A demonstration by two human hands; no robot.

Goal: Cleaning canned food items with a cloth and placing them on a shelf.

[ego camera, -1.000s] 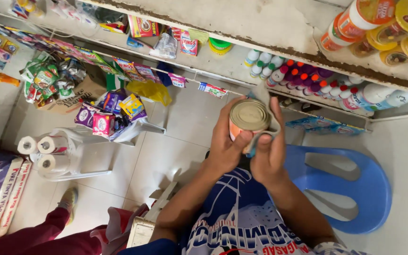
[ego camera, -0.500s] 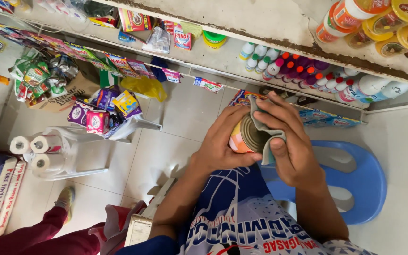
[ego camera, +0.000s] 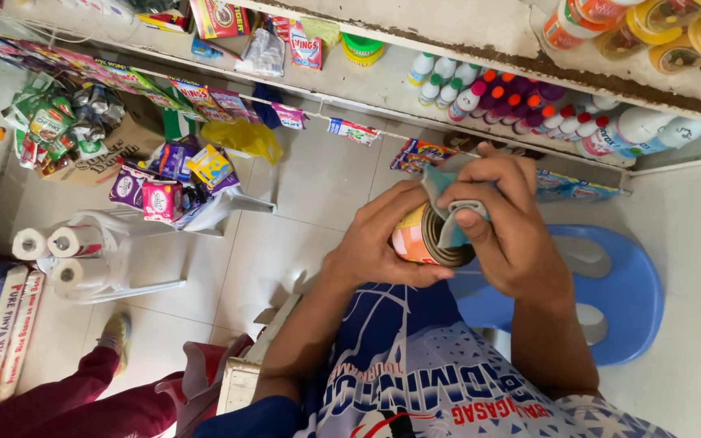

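Your left hand (ego camera: 371, 247) wraps its fingers closed around one round metal can (ego camera: 417, 237), tipped on its side, with an orange-pink label and a ribbed end. Your right hand (ego camera: 509, 223) pinches one grey-blue cloth (ego camera: 450, 212) against the can's end, fingers folded over it; the cloth hides most of the lid. Just beyond your fingers runs a shelf (ego camera: 383, 77) with a row of small white bottles (ego camera: 496, 101), their caps blue, red and purple; too crowded to count surely. Below your right fingers sits one blue plastic stool (ego camera: 626, 300). Far left of your fingers, three paper rolls (ego camera: 62, 251) lie wrapped in clear plastic.
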